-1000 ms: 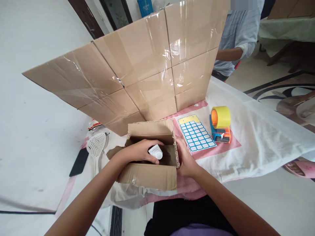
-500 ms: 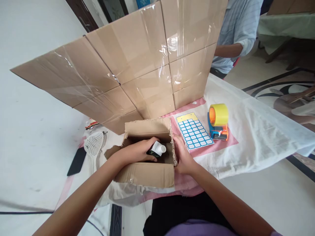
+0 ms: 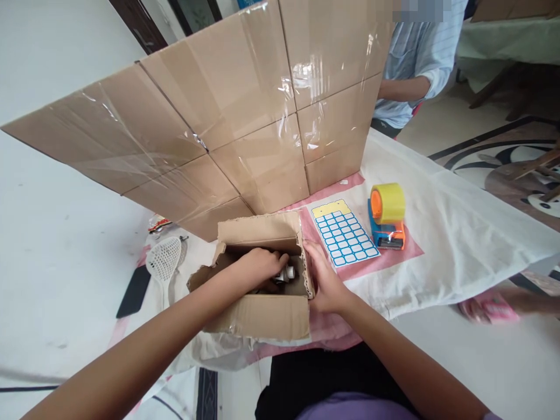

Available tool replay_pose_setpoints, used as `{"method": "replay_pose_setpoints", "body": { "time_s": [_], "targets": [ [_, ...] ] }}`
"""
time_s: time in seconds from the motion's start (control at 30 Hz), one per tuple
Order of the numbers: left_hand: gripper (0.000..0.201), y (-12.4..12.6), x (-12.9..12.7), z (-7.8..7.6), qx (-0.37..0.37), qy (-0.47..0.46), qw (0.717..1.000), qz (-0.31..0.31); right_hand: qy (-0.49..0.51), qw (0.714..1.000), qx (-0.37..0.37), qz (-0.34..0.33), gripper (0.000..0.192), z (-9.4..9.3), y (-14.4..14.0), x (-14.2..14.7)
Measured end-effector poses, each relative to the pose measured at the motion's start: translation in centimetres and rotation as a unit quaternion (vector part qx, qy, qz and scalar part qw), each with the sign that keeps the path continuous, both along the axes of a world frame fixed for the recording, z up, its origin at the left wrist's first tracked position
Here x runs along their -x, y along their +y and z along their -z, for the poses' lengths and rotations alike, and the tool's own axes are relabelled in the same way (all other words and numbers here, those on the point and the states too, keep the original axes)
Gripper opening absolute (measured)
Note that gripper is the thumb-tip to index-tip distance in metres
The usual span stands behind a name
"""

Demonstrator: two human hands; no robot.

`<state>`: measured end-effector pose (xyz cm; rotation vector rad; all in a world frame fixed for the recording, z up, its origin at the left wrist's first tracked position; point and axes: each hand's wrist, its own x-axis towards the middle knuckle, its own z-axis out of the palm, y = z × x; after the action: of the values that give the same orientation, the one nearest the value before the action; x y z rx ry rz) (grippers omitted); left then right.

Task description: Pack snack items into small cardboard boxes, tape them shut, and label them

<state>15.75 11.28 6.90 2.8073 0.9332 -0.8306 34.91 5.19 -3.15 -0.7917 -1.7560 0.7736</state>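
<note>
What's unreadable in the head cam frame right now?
- Bottle in the open box: head view, only its white cap shows; the left hand and box walls hide the rest.
- Left hand's grip: fingers reach down inside the box, hold unclear.
- Label sheet: any print is too small to read.
- Person's sleeve: head view, cut by the top edge and the cardboard screen.

— What sits nearest the viewer?
— An open brown cardboard box (image 3: 262,315), flaps raised and edges torn, resting on the cloth-covered table edge.
— Anything inside?
— A small white-capped bottle (image 3: 287,273), lying tilted low in the box near its right wall, mostly hidden.
</note>
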Motion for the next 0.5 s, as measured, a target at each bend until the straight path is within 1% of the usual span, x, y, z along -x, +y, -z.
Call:
{"method": "replay_pose_setpoints", "body": {
  "time_s": [0.17, 0.23, 0.27, 0.3, 0.33, 0.4, 0.47, 0.5],
  "targets": [
    [0.057, 0.7, -0.3, 2.5, 0.021, -0.003, 1.0, 0.002, -0.001, 1.0, -0.005, 0.003, 0.121, 0.1, 0.0, -0.2],
    [0.059, 1.1, -0.5, 2.8, 0.028, -0.009, 1.0, 0.0, 0.0, 1.0, -0.007, 0.005, 0.122, 0.1, 0.0, -0.2],
    [0.061, 1.2, -0.6, 2.5, 0.03, -0.015, 0.999, -0.005, 0.001, 1.0, -0.009, 0.005, 0.122, 0.1, 0.0, -0.2],
    [0.063, 1.2, -0.7, 2.0, 0.031, -0.024, 0.999, -0.014, 0.001, 1.0, -0.011, 0.003, 0.123, 0.1, 0.0, -0.2],
    [0.064, 1.0, -0.8, 1.0, 0.03, -0.036, 0.999, -0.027, 0.002, 1.0, -0.012, 0.002, 0.123, 0.1, 0.0, -0.2],
    [0.06, -0.1, -0.4, -1.5, 0.023, -0.065, 0.996, -0.06, 0.0, 1.0, -0.01, 0.0, 0.122, 0.2, -0.1, -0.2],
    [0.044, -2.5, 0.9, -4.1, -0.01, -0.134, 0.985, -0.103, -0.001, 1.0, -0.016, -0.001, 0.12, 0.3, -0.1, -0.3],
    [0.034, -4.0, 1.8, -5.0, -0.048, -0.215, 0.966, -0.137, -0.003, 1.0, -0.025, -0.002, 0.118, 0.3, -0.1, -0.4]
  ]
}}
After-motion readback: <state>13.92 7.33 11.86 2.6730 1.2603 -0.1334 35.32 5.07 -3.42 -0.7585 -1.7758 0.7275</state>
